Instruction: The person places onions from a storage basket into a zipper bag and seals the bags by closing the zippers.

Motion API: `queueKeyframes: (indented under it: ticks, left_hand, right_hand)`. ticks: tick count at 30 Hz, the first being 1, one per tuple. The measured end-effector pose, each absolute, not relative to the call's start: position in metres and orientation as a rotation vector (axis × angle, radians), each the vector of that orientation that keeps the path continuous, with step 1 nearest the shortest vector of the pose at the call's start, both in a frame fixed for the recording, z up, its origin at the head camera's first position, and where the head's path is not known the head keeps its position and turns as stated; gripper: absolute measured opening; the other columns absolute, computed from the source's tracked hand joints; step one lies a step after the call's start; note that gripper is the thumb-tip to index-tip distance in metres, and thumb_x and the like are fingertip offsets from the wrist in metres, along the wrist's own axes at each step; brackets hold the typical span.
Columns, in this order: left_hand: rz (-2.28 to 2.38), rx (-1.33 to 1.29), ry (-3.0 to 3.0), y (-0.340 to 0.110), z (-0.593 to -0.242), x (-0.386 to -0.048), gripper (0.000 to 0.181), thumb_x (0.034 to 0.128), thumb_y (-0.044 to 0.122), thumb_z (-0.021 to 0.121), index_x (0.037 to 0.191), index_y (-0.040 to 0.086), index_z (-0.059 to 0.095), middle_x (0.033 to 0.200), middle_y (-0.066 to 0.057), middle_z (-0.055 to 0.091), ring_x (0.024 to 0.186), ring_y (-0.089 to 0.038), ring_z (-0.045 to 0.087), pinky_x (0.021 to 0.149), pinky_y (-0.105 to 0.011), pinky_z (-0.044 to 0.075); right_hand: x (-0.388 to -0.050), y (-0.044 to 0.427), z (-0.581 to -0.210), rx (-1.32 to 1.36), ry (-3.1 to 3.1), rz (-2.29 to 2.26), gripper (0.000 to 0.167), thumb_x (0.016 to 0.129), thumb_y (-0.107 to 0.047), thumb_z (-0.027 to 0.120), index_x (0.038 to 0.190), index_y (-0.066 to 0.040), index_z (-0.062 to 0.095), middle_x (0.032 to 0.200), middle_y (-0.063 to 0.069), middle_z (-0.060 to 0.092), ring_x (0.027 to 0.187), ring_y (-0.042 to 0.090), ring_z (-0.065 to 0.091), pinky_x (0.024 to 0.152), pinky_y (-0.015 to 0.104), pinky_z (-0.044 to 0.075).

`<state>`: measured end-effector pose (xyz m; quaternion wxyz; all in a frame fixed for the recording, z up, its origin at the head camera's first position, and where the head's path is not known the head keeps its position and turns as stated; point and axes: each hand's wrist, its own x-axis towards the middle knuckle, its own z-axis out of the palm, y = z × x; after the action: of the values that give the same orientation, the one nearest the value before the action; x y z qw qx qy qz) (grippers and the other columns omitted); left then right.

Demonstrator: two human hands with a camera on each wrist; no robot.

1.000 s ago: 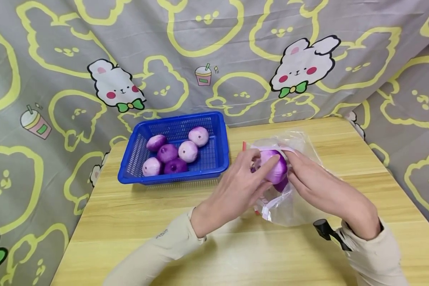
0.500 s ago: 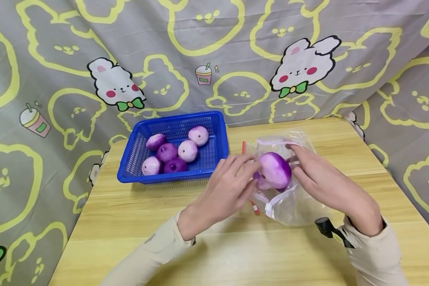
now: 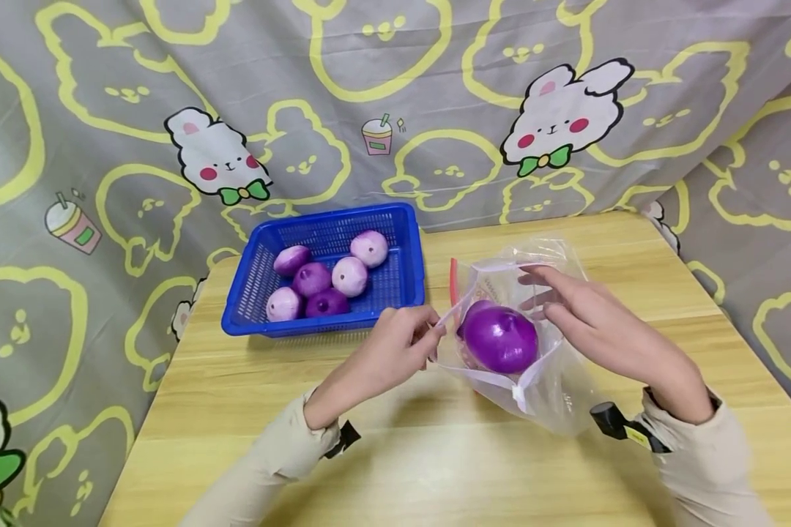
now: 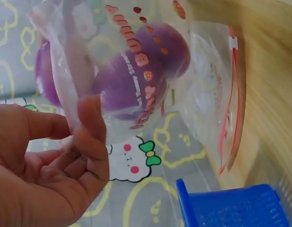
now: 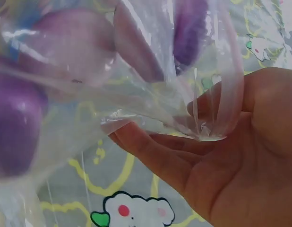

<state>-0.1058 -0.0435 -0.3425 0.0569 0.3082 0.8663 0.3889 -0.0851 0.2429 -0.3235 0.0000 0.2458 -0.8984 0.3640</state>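
In the head view, a clear zip bag (image 3: pixel 560 395) with a white slider stands at the right of the table, its mouth spread wide. A purple onion (image 3: pixel 504 340) lies in that mouth, and more onions (image 4: pixel 124 87) show through the printed plastic in the left wrist view. My left hand (image 3: pixel 392 344) pinches the left rim of the bag between thumb and fingers. On the far right side, my right hand (image 3: pixel 596 318) holds the rim, which runs between its thumb and fingers (image 5: pixel 150 153) in the right wrist view.
A blue plastic basket (image 3: pixel 237 311) with several purple and pale onions (image 3: pixel 313 279) stands left of the bag. Another zip bag with a red strip (image 4: pixel 235 104) lies flat under or beside the held bag. A patterned curtain (image 3: pixel 435 66) hangs behind the wooden table (image 3: pixel 448 476).
My left hand has let go of an onion in the bag's mouth, drawn back left, and taken the rim. The onion has turned and sunk lower. My right hand stays at the bag.
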Motion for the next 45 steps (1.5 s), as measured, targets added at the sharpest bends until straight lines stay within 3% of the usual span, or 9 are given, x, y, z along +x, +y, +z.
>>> queueKeyframes:
  ticks: [4, 8, 14, 23, 28, 34, 37, 40, 45]
  left_hand:
    - [1.289, 0.9, 2.567, -0.046, -0.337, -0.105, 0.016, 0.097, 0.004, 0.058, 0.083, 0.006, 0.067, 0.062, 0.003, 0.064, 0.047, -0.007, 0.059, 0.039, -0.026, 0.046]
    - [1.374, 0.892, 2.6, -0.05, -0.33, -0.103, 0.016, 0.0936, 0.003, 0.057, 0.081, 0.005, 0.068, 0.059, 0.004, 0.063, 0.044, -0.006, 0.057, 0.039, -0.027, 0.047]
    - [1.473, 1.001, 2.815, -0.052, -0.315, -0.098, 0.018, 0.0854, 0.003, 0.056, 0.071, 0.01, 0.065, 0.056, 0.01, 0.057, 0.045, -0.001, 0.049, 0.039, -0.022, 0.04]
    - [1.38, 1.142, 3.124, -0.058, -0.28, -0.082, 0.022, 0.0834, 0.004, 0.058, 0.064, 0.013, 0.055, 0.053, 0.008, 0.046, 0.046, -0.002, 0.041, 0.041, -0.02, 0.033]
    - [1.581, 1.191, 2.913, -0.059, -0.267, -0.075, 0.021, 0.0865, 0.003, 0.055, 0.068, 0.013, 0.057, 0.056, 0.009, 0.047, 0.046, -0.002, 0.041, 0.04, -0.021, 0.032]
    - [1.609, 1.153, 2.84, -0.059, -0.285, -0.088, 0.022, 0.0924, 0.006, 0.055, 0.072, 0.012, 0.061, 0.057, 0.009, 0.048, 0.048, -0.004, 0.042, 0.042, -0.022, 0.034]
    - [1.614, 1.1, 2.81, -0.059, -0.299, -0.099, 0.021, 0.0947, 0.008, 0.056, 0.075, 0.012, 0.064, 0.058, 0.008, 0.05, 0.048, -0.005, 0.043, 0.043, -0.023, 0.034]
    - [1.601, 1.06, 2.795, -0.06, -0.31, -0.107, 0.021, 0.0969, 0.01, 0.056, 0.078, 0.012, 0.065, 0.059, 0.007, 0.051, 0.049, -0.005, 0.043, 0.044, -0.023, 0.035]
    - [1.525, 0.964, 2.783, -0.061, -0.325, -0.116, 0.022, 0.1, 0.015, 0.055, 0.082, 0.011, 0.066, 0.06, 0.007, 0.053, 0.05, -0.005, 0.045, 0.045, -0.023, 0.036]
  right_hand:
    - [-0.077, 0.249, -0.314, 0.701, -2.939, 0.904, 0.049, 0.105, -0.015, 0.044, 0.153, -0.02, 0.036, 0.092, 0.002, 0.066, 0.074, 0.01, 0.062, 0.072, 0.036, 0.053]
    - [-0.07, 0.255, -0.301, 0.743, -2.991, 0.607, 0.056, 0.1, -0.011, 0.051, 0.152, -0.028, 0.038, 0.057, -0.013, 0.031, 0.048, 0.001, 0.025, 0.05, 0.023, 0.032]
    - [-0.063, 0.261, -0.279, 0.803, -2.978, 0.371, 0.068, 0.084, 0.003, 0.055, 0.144, -0.03, 0.05, 0.053, -0.018, 0.024, 0.048, -0.002, 0.019, 0.045, 0.019, 0.026]
    - [-0.051, 0.263, -0.242, 0.647, -2.99, 0.052, 0.071, 0.079, 0.0, 0.052, 0.142, -0.034, 0.053, 0.051, -0.011, 0.031, 0.049, 0.007, 0.026, 0.045, 0.026, 0.024]
    - [-0.047, 0.267, -0.227, 0.838, -2.804, 0.115, 0.077, 0.078, -0.002, 0.062, 0.144, -0.039, 0.05, 0.075, -0.022, 0.05, 0.055, -0.004, 0.038, 0.051, 0.022, 0.035]
    - [-0.052, 0.268, -0.239, 0.954, -2.736, 0.356, 0.078, 0.082, 0.002, 0.069, 0.149, -0.029, 0.046, 0.141, -0.002, 0.055, 0.095, 0.007, 0.059, 0.08, 0.016, 0.042]
    - [-0.053, 0.267, -0.247, 0.9, -2.721, 0.473, 0.067, 0.087, -0.003, 0.069, 0.147, -0.025, 0.049, 0.143, -0.003, 0.054, 0.116, 0.018, 0.059, 0.093, 0.01, 0.03]
    - [-0.052, 0.261, -0.25, 0.823, -2.73, 0.596, 0.061, 0.09, -0.015, 0.073, 0.146, -0.026, 0.051, 0.142, -0.003, 0.056, 0.114, 0.022, 0.063, 0.093, 0.01, 0.031]
    - [-0.053, 0.248, -0.255, 0.832, -2.766, 0.818, 0.088, 0.074, -0.032, 0.089, 0.149, -0.028, 0.043, 0.145, -0.003, 0.051, 0.116, 0.024, 0.063, 0.095, 0.003, 0.03]
